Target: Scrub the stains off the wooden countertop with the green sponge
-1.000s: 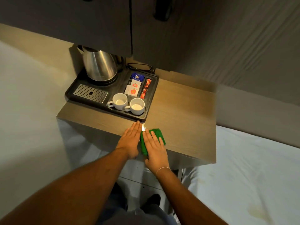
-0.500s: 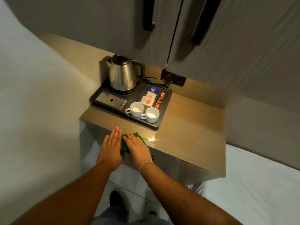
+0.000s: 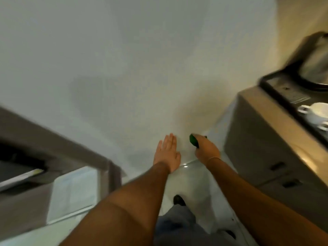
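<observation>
The view is blurred and turned to the left, facing a pale wall. My right hand (image 3: 206, 150) is closed around the green sponge (image 3: 193, 140), held in the air off the counter, left of the cabinet. My left hand (image 3: 167, 152) is flat and open, fingers together, holding nothing, just left of the sponge. The wooden countertop (image 3: 291, 128) shows only as a strip at the right edge, well to the right of both hands.
A black tray (image 3: 276, 89) with a steel kettle (image 3: 316, 68) and white cups (image 3: 317, 112) sits on the counter. The cabinet front (image 3: 262, 157) has drawer pulls. A grey unit (image 3: 35, 157) stands at the left. My shoe (image 3: 178, 199) is on the light floor.
Both hands have left the countertop's front edge and now hang in front of the wall. The right hand lifted the sponge off the wood. The view swung sharply left.
</observation>
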